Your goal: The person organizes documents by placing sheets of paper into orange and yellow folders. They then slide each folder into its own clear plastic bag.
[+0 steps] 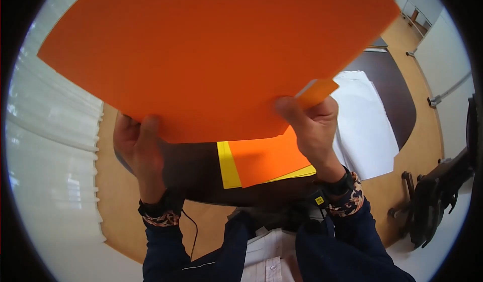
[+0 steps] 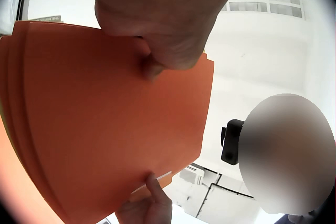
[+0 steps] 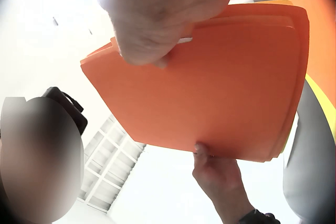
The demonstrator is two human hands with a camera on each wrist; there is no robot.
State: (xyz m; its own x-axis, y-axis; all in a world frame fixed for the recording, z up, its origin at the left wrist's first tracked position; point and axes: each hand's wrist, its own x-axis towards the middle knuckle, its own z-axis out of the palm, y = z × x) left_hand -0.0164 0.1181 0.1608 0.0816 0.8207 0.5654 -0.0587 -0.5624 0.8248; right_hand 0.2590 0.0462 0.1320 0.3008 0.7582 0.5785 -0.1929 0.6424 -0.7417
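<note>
Raised over the table in the head view is a stack of orange file folders [image 1: 216, 56]. My left hand [image 1: 143, 149] grips its lower left edge, thumb on the near face and the other fingers behind. My right hand [image 1: 314, 128] pinches the lower right part the same way, beside a projecting orange tab [image 1: 318, 92] with a white strip along it. Several layered edges of the folders [image 2: 118, 113] show in the left wrist view. Beneath them, another orange folder [image 1: 266, 159] lies on yellow folders [image 1: 227, 167], partly hidden by the raised stack.
A dark oval table [image 1: 193, 174] stands in front of me. Loose white sheets [image 1: 367, 131] lie spread on its right side. White curtains [image 1: 55, 146] hang on the left. A black office chair [image 1: 437, 186] is at the right, near a white panel [image 1: 448, 56].
</note>
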